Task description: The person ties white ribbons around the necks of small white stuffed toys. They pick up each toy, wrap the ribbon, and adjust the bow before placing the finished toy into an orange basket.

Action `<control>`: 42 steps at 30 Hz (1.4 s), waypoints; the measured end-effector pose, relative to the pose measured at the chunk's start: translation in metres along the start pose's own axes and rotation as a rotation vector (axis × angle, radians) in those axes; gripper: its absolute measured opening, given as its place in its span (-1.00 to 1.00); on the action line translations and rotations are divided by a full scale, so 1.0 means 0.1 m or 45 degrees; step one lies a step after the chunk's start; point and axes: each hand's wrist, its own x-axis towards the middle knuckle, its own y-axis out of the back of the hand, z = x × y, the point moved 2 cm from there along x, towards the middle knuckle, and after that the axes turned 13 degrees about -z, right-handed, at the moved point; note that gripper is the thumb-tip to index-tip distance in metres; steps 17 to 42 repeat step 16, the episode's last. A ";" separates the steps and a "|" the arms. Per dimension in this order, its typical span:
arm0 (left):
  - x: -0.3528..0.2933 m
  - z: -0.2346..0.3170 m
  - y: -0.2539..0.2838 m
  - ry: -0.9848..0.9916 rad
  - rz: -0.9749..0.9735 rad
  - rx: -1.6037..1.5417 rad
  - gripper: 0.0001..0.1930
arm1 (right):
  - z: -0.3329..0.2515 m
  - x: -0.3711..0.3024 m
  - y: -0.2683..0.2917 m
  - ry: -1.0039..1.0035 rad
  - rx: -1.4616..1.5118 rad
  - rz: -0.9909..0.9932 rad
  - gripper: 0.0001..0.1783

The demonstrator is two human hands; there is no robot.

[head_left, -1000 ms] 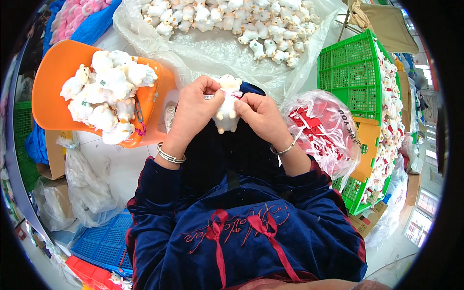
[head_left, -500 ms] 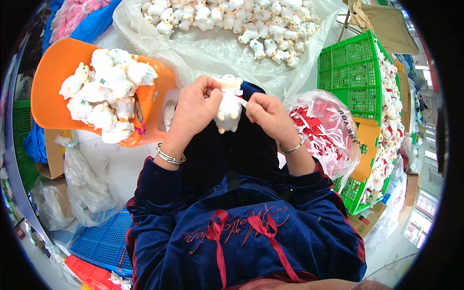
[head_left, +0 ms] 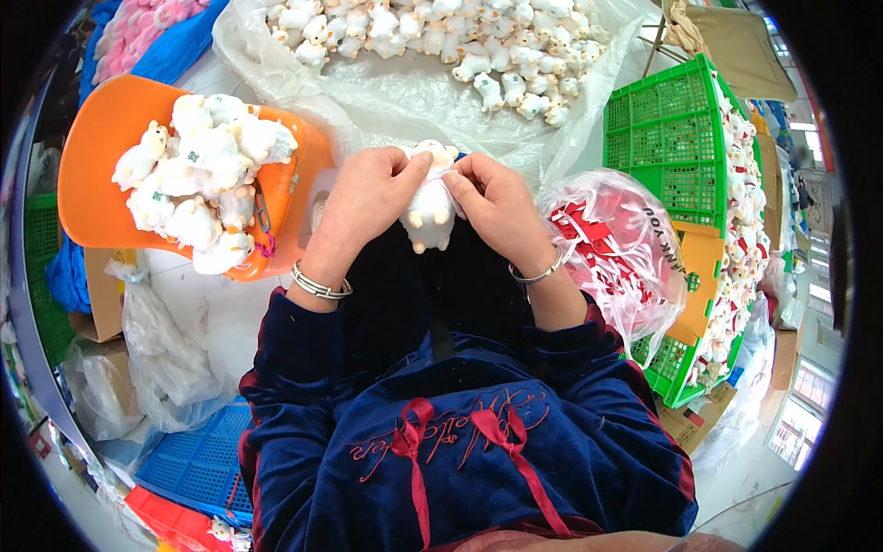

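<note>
A small white plush toy (head_left: 429,219) with tan feet stands upright above my lap between my two hands. My left hand (head_left: 370,195) is closed on its left side at the neck, the thumb pressed in below the head. On the opposite side my right hand (head_left: 501,204) pinches at the neck too, thumb and fingers together. Only a trace of a pale band shows at the neck; the fingers hide the rest. Beside my right hand lies a clear plastic bag (head_left: 664,241) of red pieces with white ribbons (head_left: 589,241).
On the left, an orange chair (head_left: 106,170) bears a heap of white plush toys (head_left: 198,156) and a pair of snips (head_left: 263,213). Many more lie on a plastic sheet (head_left: 368,101) ahead. To the right stands a green crate (head_left: 662,129) beside plush toys with red neckwear (head_left: 743,216).
My right hand has come in from the white ribbon end on the right to the toy's neck. My left hand has shifted slightly, its thumb now nearer the head.
</note>
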 end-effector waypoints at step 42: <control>-0.07 0.28 0.13 -0.089 -0.091 0.505 -0.78 | 0.04 0.09 0.10 -0.022 0.095 -0.137 -0.81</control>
